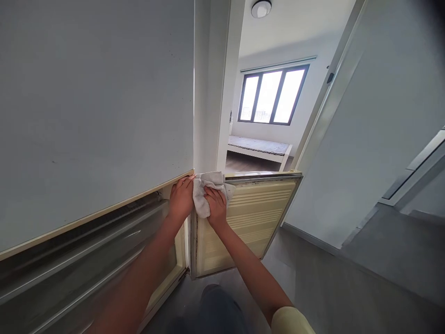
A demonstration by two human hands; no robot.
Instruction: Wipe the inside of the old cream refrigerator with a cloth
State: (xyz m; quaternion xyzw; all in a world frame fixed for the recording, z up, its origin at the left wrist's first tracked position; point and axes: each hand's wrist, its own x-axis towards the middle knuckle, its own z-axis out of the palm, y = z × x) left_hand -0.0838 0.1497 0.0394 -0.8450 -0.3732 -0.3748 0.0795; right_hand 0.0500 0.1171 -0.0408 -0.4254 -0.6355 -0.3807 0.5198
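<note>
Grey panel [97, 102]: upper left, above the left fingers; pale strip [104, 212] along its lower edge.
Drawers [69, 273]: translucent fronts, below and left of the left fingers.
Left hand [181, 197]: fingers bent at the right end of the pale strip, tips just beside the cloth; whether they grip, cannot tell.
Cloth [200, 199]: light grey, crumpled, under the right fingers, against the open door's top corner, hinge side.
Right hand [216, 206]: fingers close together, holding the cloth.
Open door [253, 222]: cream, ribbed inner face; below and right of the right fingers.
Bed [259, 144]: seen through the doorway [222, 93], beyond and above the right fingers.
Window [273, 95]: bright panes above the bed, well apart from the fingers.
Floor [347, 278]: grey, below right of both hands' fingers.
</note>
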